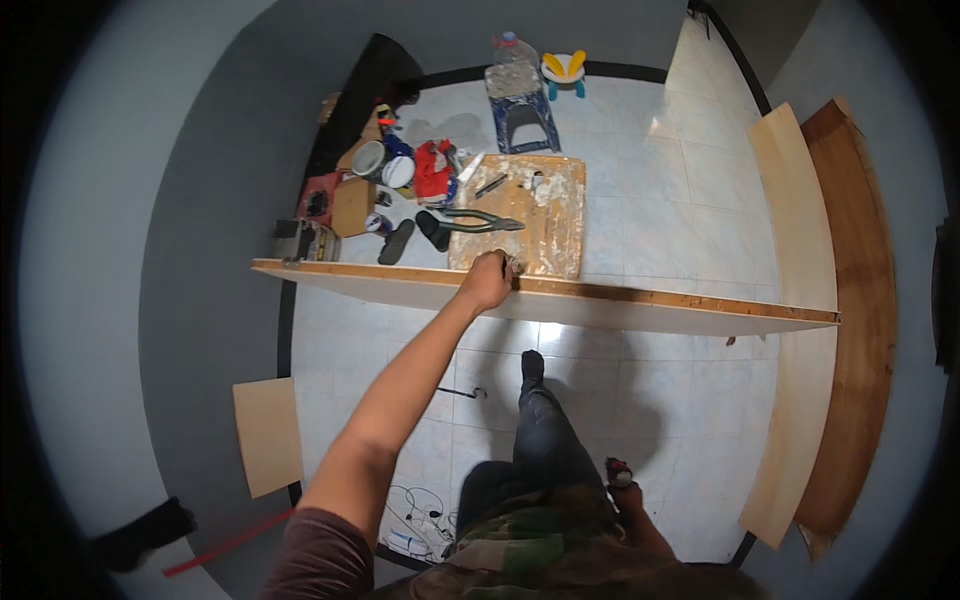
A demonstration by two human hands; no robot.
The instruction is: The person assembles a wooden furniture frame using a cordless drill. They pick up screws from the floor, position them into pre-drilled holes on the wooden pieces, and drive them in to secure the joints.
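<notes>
A long white panel (400, 285) with a bare wood edge stands upright across the view in front of me. My left hand (488, 281) is closed at the panel's top edge, near its middle. A small dark bit shows by its fingertips, too small to name. Low by my right leg, my right hand (627, 494) is closed round a red and dark tool (619, 470), its kind unclear. Beyond the panel, green-handled pliers (480, 219) and a dark slim tool (491, 186) lie on a paint-stained wooden board (555, 225).
Pots (368, 158), a red cloth (433, 170) and dark slippers (397, 242) crowd the floor at far left. A stained stool (522, 110) stands behind the board. Wooden panels (850, 300) lean along the right wall. Cables (425, 515) lie near my feet.
</notes>
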